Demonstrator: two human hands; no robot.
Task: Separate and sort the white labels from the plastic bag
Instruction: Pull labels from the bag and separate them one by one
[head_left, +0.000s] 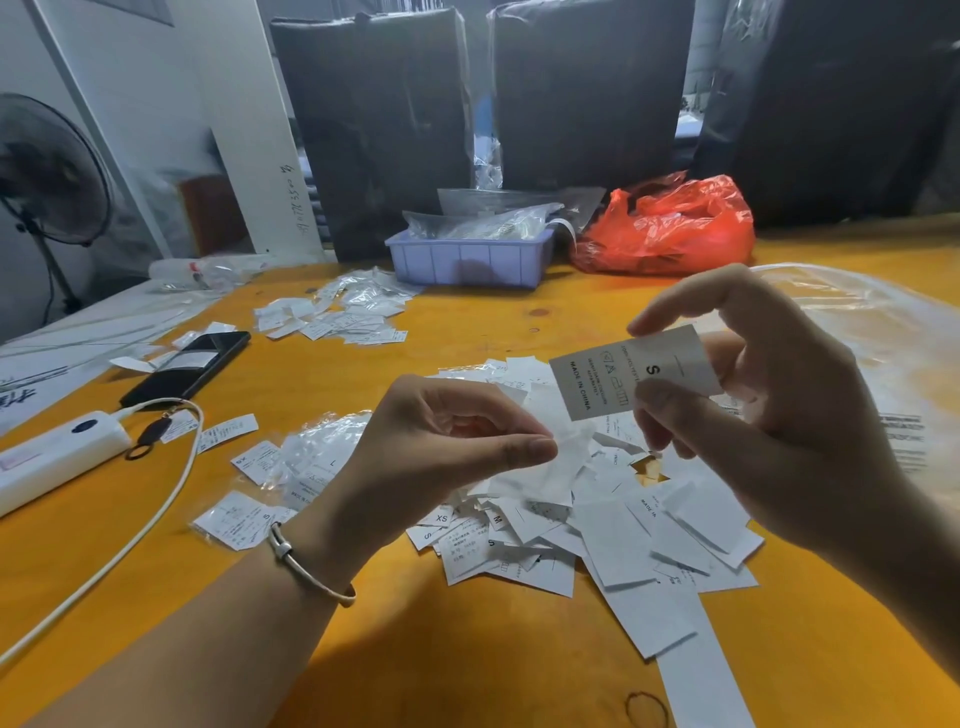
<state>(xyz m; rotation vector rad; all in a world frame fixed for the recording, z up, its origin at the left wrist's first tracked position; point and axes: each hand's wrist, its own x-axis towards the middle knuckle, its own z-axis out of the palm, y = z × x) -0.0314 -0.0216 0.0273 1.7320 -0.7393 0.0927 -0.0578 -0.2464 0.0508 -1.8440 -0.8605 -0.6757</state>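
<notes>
Both hands are up over the orange table (467, 649), a little apart from each other. Right hand (769, 415) pinches a white label (631, 371) between thumb and forefinger, held tilted above the label pile (597, 519), its print reading "S" and "MADE IN CHINA". Left hand (441, 441) has fingers curled, thumb and forefinger tips closed on a thin white label (563, 447) that hangs down to the pile; a bangle (306, 569) circles that wrist. Just below the hands the pile spreads loose across the table, labels marked S, M and XS showing at its near-left edge, and a long blank white strip (696, 670) runs out from its near side toward the table's edge, with a rubber band (647, 709) lying beside it. Left of the pile sit small clear packets of labels (306, 457), then a white power strip (57, 457) with its cable (156, 514) looping past. Beyond that, left and farther from the pile, a black phone (192, 366) lies flat. Right of the pile a large clear plastic bag (857, 322) lies crumpled. Farther back from the pile is a second scatter of labels (337, 317), then a lavender bin (470, 257) stuffed with clear bags, a red plastic bag (670, 226) beside it, and dark wrapped bundles (587, 93) standing behind.
</notes>
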